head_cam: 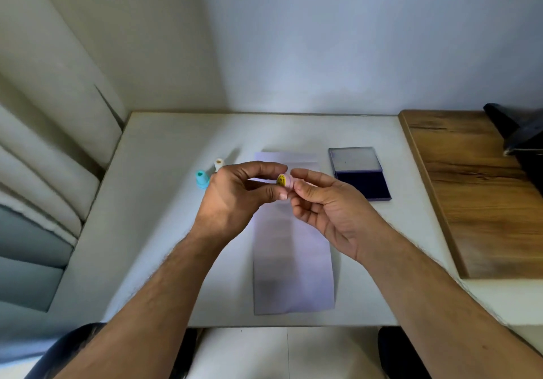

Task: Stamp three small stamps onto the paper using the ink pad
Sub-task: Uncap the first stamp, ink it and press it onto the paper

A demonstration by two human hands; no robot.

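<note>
Pink stamp (286, 180) pinched between left hand (235, 193) and right hand (326, 202), raised above paper (291, 261)

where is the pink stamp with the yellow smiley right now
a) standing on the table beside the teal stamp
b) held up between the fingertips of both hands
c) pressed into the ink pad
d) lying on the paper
b: the pink stamp is pinched between the left hand and right hand, raised above the paper, away from the open ink pad and the teal stamp.
</note>
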